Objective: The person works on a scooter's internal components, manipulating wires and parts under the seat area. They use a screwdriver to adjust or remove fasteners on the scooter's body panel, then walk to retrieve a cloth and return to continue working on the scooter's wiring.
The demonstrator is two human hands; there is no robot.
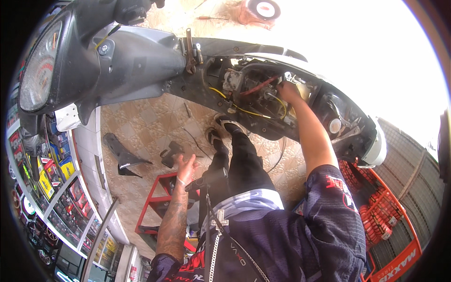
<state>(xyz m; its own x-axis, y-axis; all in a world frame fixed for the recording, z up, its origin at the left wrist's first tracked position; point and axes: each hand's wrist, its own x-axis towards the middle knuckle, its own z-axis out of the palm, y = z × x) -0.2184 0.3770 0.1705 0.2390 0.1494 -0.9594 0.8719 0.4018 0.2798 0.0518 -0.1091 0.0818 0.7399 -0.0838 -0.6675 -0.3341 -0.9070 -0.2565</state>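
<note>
My right hand (289, 91) reaches into the scooter's uncovered body compartment (256, 105), its curled fingertips hidden among parts beside a pale fitting (288, 77); what they grip cannot be made out. A red hose (257, 86) and yellow cables (217, 92) run through the compartment left of it. My left hand (185, 167) hangs low beside my legs with its fingers apart and nothing in it, over the tiled floor. A wrench (190, 58) and other small tools lie on the grey body panel (141, 66) left of the compartment.
The dashboard (40, 70) is at upper left. Loose dark plastic parts (120, 152) lie on the floor (141, 117). A red shelf unit (148, 207) stands low left, glass-fronted displays (61, 188) along the left, an orange rack of red tyres (380, 216) at right, a wheel-like object (256, 11) at top.
</note>
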